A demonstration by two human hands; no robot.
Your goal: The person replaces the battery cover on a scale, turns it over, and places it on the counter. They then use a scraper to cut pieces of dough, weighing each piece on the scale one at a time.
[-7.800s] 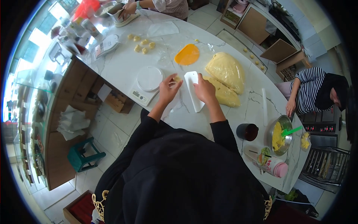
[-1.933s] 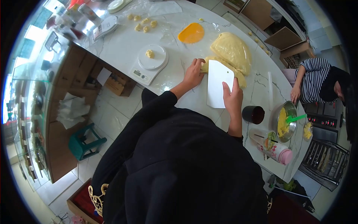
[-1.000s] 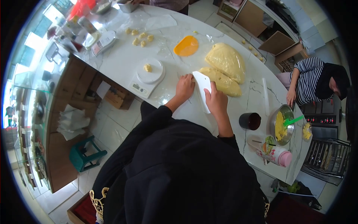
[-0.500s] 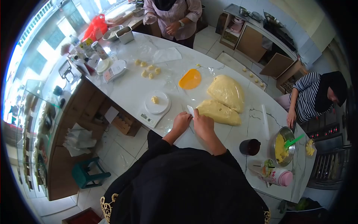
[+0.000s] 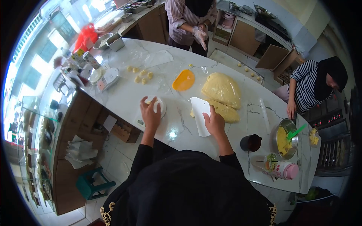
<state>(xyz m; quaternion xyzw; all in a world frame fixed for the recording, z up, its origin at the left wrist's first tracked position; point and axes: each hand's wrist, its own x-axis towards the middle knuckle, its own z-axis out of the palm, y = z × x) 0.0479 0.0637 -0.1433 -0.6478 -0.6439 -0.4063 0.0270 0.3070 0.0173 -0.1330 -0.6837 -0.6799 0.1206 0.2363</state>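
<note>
My left hand point(image 5: 151, 115) is over the white kitchen scale point(image 5: 163, 107), fingers spread and curved above a small piece of dough point(image 5: 149, 102) on its round plate. The hand partly hides the dough and the scale. In my right hand point(image 5: 215, 122) is a white dough scraper point(image 5: 201, 116), held upright by one edge, its flat face turned up. Beside the scraper lies a cut slab of yellow dough point(image 5: 225, 112). A larger mound of dough point(image 5: 222, 90) under clear plastic sits just behind it.
Several small dough balls point(image 5: 142, 77) and an orange scraper point(image 5: 183, 80) lie farther back. On the right stand a dark cup point(image 5: 250, 143), a pink-lidded bottle point(image 5: 288, 170) and a metal bowl point(image 5: 285, 151). One person point(image 5: 190, 22) stands across the table, another point(image 5: 313, 86) at right.
My left hand has moved left from the dough to the scale. My right hand has shifted right, and the scraper now shows its full face. The person across the table has brought both hands together.
</note>
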